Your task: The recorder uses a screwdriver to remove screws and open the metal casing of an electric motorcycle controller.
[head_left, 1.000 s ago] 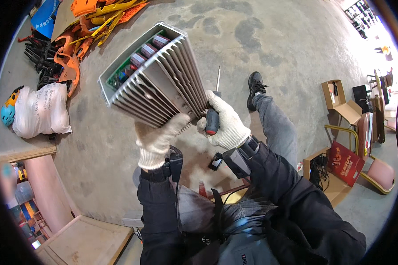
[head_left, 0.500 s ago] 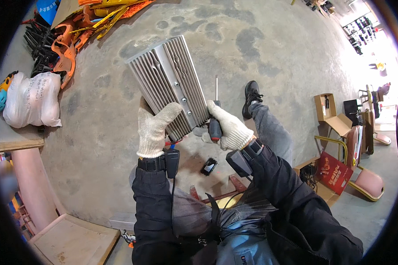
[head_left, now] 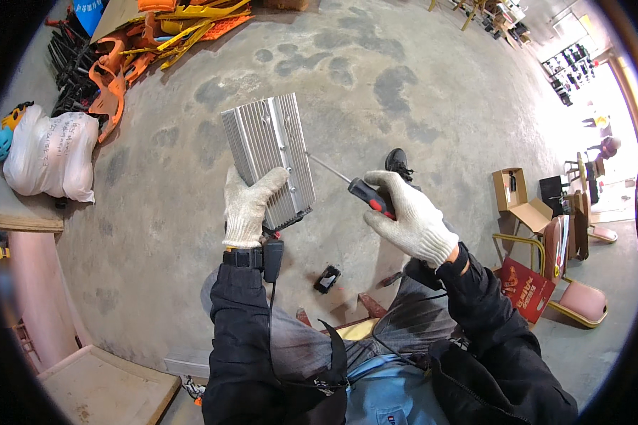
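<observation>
A silver finned metal housing [head_left: 288, 145], like a heat sink, is held up over the floor, its ribbed face turned towards me. My left hand [head_left: 252, 202], in a cream knitted glove, grips its lower left side, thumb laid over the fins. A screwdriver [head_left: 367, 195] with a black and red handle sits in my gloved right hand [head_left: 415, 219]. Its shaft points up and left, and the tip is at the housing's right edge; whether it touches cannot be told. Several screw heads run along the housing's smooth middle strip.
A small black object [head_left: 327, 279] lies on the concrete floor between my legs. Orange and yellow plastic parts [head_left: 184, 28] and a white bag [head_left: 53, 156] are at the left. To the right stand an open cardboard box [head_left: 521, 198], a red bag [head_left: 526, 289] and chairs [head_left: 585, 301].
My right hand has come off the housing and moved right, swinging the screwdriver from upright to slanting left. The housing has come lower and sits more upright in my left hand.
</observation>
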`<act>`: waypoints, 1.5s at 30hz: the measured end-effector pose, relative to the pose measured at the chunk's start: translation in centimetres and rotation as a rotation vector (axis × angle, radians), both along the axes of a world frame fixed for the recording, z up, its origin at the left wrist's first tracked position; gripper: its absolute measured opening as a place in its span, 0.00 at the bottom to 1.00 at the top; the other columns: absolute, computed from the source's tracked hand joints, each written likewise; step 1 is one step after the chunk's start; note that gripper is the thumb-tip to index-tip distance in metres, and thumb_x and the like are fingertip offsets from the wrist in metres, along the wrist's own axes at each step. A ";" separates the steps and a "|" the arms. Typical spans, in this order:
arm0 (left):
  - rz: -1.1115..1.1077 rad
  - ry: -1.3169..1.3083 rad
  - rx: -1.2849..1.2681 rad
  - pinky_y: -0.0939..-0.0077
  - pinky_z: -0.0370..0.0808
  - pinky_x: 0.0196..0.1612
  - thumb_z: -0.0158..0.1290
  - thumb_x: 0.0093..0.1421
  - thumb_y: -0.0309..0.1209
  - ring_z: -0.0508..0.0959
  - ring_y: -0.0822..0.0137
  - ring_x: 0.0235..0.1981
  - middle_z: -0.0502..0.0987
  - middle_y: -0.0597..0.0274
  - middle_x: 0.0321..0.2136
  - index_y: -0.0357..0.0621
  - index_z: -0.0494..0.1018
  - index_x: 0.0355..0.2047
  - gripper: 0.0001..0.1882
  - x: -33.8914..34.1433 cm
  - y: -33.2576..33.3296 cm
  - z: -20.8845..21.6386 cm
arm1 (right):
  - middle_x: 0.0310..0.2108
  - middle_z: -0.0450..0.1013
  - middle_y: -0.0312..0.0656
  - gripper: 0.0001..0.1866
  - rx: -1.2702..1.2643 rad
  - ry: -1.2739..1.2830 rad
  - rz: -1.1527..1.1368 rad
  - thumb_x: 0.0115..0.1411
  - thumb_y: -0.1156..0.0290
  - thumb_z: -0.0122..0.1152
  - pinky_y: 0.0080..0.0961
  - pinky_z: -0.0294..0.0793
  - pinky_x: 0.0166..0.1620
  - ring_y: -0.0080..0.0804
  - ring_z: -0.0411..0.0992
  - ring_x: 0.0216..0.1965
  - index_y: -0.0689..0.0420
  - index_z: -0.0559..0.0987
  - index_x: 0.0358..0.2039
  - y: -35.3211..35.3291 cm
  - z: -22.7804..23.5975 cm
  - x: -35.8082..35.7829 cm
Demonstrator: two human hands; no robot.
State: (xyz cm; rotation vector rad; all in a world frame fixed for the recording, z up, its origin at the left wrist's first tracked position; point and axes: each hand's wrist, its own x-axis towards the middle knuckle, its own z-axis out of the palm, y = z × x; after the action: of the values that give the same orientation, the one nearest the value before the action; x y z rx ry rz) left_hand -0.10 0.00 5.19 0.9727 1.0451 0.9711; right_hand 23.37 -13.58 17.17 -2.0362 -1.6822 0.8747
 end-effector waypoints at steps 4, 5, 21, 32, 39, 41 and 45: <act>0.010 -0.076 -0.063 0.64 0.86 0.41 0.73 0.56 0.36 0.86 0.60 0.40 0.82 0.48 0.46 0.32 0.68 0.58 0.36 0.1 -0.1 0.3 | 0.49 0.76 0.46 0.27 0.142 -0.045 0.041 0.59 0.70 0.69 0.37 0.78 0.52 0.47 0.78 0.50 0.52 0.76 0.60 -1.0 1.3 -0.5; 0.030 -0.113 -0.057 0.64 0.87 0.39 0.74 0.56 0.37 0.87 0.59 0.38 0.82 0.45 0.44 0.29 0.69 0.55 0.35 0.1 -0.1 0.3 | 0.47 0.76 0.45 0.25 0.181 -0.108 0.075 0.59 0.70 0.69 0.38 0.78 0.50 0.46 0.78 0.48 0.51 0.78 0.59 -1.1 1.7 -0.6; 0.056 0.028 -0.048 0.67 0.85 0.37 0.74 0.55 0.41 0.86 0.60 0.34 0.83 0.46 0.40 0.28 0.70 0.54 0.37 -0.6 -0.3 0.5 | 0.43 0.74 0.45 0.24 0.256 -0.226 0.210 0.61 0.71 0.69 0.40 0.78 0.47 0.47 0.77 0.45 0.49 0.79 0.58 -0.1 2.0 -2.2; 0.023 0.160 -0.018 0.64 0.87 0.38 0.76 0.51 0.47 0.87 0.55 0.37 0.82 0.41 0.42 0.27 0.69 0.57 0.44 -0.6 -0.1 0.5 | 0.44 0.73 0.46 0.24 0.207 -0.260 0.206 0.60 0.75 0.69 0.40 0.79 0.48 0.48 0.76 0.45 0.49 0.79 0.57 0.2 3.0 -2.4; -0.018 0.145 -0.024 0.64 0.86 0.39 0.75 0.52 0.46 0.87 0.56 0.37 0.82 0.42 0.41 0.27 0.70 0.56 0.43 -0.6 -0.3 1.7 | 0.46 0.73 0.47 0.24 0.214 -0.282 0.218 0.58 0.77 0.69 0.42 0.79 0.48 0.50 0.76 0.49 0.52 0.79 0.56 0.4 3.9 -2.7; -0.027 0.139 -0.037 0.65 0.85 0.39 0.75 0.53 0.45 0.86 0.58 0.36 0.82 0.43 0.41 0.26 0.70 0.55 0.41 -0.4 -0.1 1.6 | 0.48 0.74 0.47 0.24 0.388 -0.285 0.250 0.57 0.75 0.71 0.42 0.79 0.48 0.51 0.77 0.48 0.53 0.78 0.55 0.3 3.0 -1.7; 0.001 0.119 -0.003 0.65 0.85 0.38 0.76 0.53 0.43 0.86 0.58 0.34 0.84 0.45 0.40 0.26 0.71 0.53 0.39 -0.7 0.1 0.6 | 0.48 0.76 0.47 0.22 0.336 -0.265 0.169 0.61 0.71 0.70 0.43 0.79 0.48 0.53 0.78 0.47 0.53 0.76 0.55 0.0 3.1 -1.8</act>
State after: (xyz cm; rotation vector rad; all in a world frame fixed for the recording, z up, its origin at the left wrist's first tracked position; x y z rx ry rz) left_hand -0.76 0.08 5.77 1.0373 1.1456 0.9210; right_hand 21.54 -13.56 20.28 -1.8611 -2.0085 0.3445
